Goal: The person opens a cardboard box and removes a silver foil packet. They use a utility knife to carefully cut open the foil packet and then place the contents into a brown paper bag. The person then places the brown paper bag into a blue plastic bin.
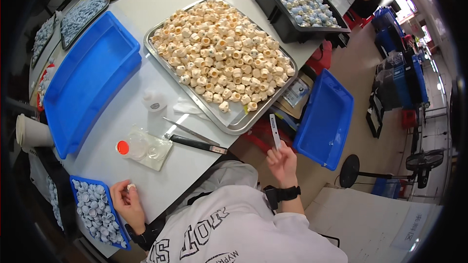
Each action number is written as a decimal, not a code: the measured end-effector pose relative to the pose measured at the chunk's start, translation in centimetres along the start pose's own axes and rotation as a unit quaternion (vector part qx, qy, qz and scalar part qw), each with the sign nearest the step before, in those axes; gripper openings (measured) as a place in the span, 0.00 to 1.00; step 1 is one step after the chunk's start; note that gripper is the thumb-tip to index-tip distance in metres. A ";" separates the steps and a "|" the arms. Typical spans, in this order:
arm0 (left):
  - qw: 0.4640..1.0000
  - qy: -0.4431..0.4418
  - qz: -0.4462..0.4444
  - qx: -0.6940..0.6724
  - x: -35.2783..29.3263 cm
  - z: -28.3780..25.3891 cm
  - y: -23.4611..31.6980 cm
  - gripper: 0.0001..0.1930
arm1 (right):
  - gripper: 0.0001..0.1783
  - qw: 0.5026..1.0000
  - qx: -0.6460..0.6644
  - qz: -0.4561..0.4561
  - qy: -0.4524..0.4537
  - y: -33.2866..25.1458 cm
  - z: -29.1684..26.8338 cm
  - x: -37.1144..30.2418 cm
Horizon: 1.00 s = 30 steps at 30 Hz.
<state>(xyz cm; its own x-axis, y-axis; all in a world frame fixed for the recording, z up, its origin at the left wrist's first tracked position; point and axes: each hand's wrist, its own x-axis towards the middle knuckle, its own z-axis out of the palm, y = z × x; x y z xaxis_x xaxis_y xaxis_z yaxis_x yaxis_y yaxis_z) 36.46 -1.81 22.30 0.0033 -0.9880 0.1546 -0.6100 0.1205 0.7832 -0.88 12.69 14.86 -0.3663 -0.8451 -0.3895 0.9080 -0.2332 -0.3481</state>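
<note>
Left hand (127, 203) fingers pinch a small white cap (131, 186) at the surface (161, 175) edge, just beside a small blue tray (113, 212) of grey caps. Knife (197, 143) and clear bag (145, 148) lie mid-surface. Metal tray (234, 122) of cream pieces sits behind. Right hand (282, 162) fingers grip a thin white strip (275, 131), upright, off the surface edge near a blue bin (325, 119).

A clear plastic bag (146, 148) lies flat on the white surface (146, 9), holding a round orange-red lid. Another clear packet with a blue label (296, 91), possibly a card, lies just past the surface's edge. A white sign (412, 224) lies at lower right.
</note>
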 end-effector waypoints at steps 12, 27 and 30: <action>0.999 -0.011 -0.051 0.016 -0.4 0.1 -0.2 0.06 | 0.03 0.893 -0.164 -0.244 0.340 -3.4 -3.9 9.4; 0.997 0.009 -0.068 -0.021 -0.3 0.3 -0.9 0.07 | 0.18 0.870 -0.378 -0.085 0.304 -5.9 -6.5 10.3; 0.998 -0.002 -0.065 -0.017 -0.4 0.2 -0.7 0.07 | 0.19 0.875 -0.368 -0.055 0.309 -6.5 -6.4 10.6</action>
<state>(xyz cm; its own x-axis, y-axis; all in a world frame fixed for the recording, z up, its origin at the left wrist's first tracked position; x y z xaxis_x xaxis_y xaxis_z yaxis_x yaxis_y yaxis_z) 36.79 -1.54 21.56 0.0779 -0.9958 0.0484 -0.5774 -0.0055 0.8164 -11.94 8.28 7.49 -0.6895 -0.3619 -0.6274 0.5675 0.2683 -0.7784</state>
